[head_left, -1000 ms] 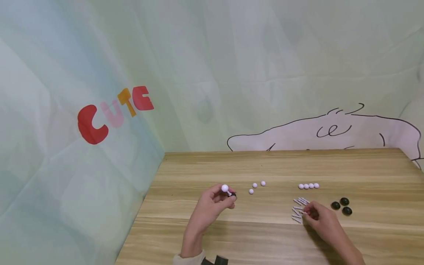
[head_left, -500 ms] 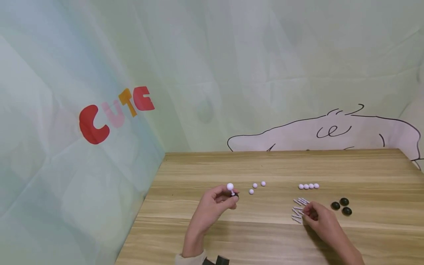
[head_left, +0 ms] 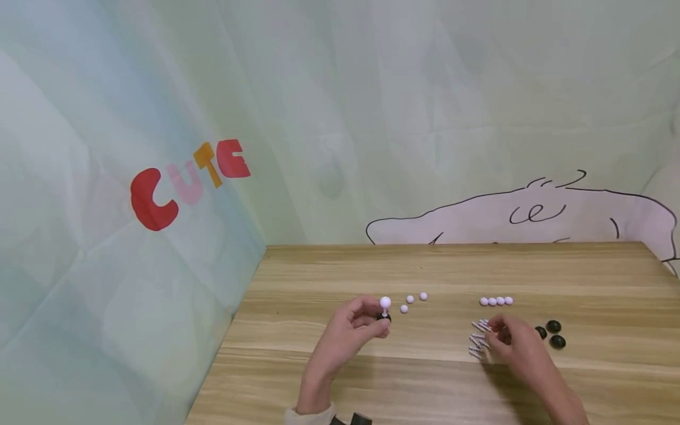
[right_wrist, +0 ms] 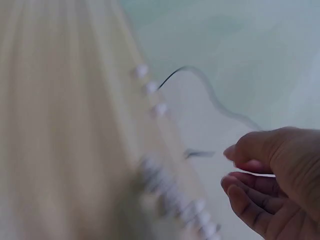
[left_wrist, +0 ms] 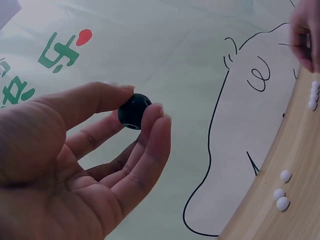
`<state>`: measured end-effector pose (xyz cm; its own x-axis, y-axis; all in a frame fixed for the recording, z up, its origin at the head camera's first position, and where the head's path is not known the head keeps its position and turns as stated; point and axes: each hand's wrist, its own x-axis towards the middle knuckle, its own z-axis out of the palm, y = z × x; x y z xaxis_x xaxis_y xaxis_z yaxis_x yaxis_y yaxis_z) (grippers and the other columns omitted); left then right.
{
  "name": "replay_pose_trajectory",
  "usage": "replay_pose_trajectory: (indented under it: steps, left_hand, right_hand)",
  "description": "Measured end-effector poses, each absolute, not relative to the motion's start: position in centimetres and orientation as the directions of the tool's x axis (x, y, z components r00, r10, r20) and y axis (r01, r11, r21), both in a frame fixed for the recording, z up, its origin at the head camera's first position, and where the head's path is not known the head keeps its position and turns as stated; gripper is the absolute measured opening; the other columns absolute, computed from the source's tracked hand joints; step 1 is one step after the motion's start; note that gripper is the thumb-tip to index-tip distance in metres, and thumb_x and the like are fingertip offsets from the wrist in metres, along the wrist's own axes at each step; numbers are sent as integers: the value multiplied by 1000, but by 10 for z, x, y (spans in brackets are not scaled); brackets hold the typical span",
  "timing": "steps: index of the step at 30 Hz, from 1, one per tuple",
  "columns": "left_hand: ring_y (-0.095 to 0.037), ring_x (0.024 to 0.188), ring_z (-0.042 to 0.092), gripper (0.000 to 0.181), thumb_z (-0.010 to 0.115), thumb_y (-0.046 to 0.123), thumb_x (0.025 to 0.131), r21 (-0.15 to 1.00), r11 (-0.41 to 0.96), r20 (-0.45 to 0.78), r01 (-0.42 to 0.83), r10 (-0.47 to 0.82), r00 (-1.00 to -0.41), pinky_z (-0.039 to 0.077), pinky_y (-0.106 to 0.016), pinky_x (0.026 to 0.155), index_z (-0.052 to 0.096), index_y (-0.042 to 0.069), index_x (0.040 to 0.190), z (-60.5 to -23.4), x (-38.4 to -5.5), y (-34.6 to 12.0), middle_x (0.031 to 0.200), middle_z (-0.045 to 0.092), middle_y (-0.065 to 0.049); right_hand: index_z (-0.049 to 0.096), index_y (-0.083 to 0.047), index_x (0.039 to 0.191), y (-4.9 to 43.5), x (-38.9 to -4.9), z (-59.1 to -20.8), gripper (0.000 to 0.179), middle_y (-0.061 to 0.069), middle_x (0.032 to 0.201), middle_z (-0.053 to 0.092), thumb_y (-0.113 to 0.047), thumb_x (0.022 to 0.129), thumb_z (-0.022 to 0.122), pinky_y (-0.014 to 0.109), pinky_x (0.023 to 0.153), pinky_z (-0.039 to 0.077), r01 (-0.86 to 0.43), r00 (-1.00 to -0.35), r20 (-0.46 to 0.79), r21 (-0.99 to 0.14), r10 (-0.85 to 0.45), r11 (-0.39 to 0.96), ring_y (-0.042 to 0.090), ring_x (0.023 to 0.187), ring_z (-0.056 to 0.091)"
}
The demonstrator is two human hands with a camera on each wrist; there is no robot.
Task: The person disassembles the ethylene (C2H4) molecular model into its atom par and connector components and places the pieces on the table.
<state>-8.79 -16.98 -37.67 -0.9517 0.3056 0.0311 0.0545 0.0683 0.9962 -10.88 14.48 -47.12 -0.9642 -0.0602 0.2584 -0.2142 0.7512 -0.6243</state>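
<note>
My left hand [head_left: 345, 335] pinches a black ball [left_wrist: 133, 111] between thumb and fingers, above the table. From that ball a short white connector stick [head_left: 385, 312] stands up, topped by a white ball [head_left: 385, 302]. My right hand [head_left: 520, 345] hovers over a loose group of small white connector sticks [head_left: 477, 341], its fingertips right beside them. The fingers are loosely bent, and the right wrist view shows nothing between thumb [right_wrist: 234, 152] and fingers, though that view is blurred. My right hand partly covers the sticks.
Three loose white balls [head_left: 410, 299] lie right of my left hand. A row of several white balls [head_left: 496, 301] sits behind the sticks. Black balls [head_left: 554, 326] lie right of my right hand. The wooden table [head_left: 329, 265] ends at a fabric backdrop [head_left: 319, 118].
My left hand has moved right with the joined balls, and the white ball now points more upright. My right hand has shifted slightly up over the sticks, covering part of one black ball.
</note>
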Motion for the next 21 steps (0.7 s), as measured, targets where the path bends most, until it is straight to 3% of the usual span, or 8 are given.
replay_pose_trajectory:
  steps: [5,11,15,21]
  left_hand:
    - [-11,83,65,23,67,11,89,991,105,39,79,339,-940,55,-27,78,64,1,109,-379,-87,-163,106,65,-18]
    - [-11,78,64,19,66,14,90,989,126,24,82,405,-914,54,-25,76,67,5,107,-381,-85,-156,102,68,-16]
    - [-12,76,64,18,66,15,90,984,148,26,100,440,-898,54,-24,74,67,3,104,-383,-85,-152,97,68,-16]
    - [-12,75,64,15,66,17,90,978,170,31,123,463,-886,54,-24,73,68,8,102,-383,-85,-150,96,68,-11]
  right_hand:
    - [63,-7,98,124,-106,-439,17,-1,84,63,-9,84,72,19,62,50,-348,-923,374,-710,-91,613,-2,71,56]
    - [60,-12,108,91,-98,-408,26,0,88,63,-5,85,70,21,64,52,-530,-847,476,-781,-234,329,6,75,61]
    - [61,-14,108,77,-94,-400,25,1,91,66,-7,87,69,24,66,54,-546,-817,464,-813,-341,202,8,76,63]
    - [64,-14,102,67,-91,-401,18,-2,90,67,-4,88,67,26,63,53,-549,-794,458,-823,-400,147,10,73,63]
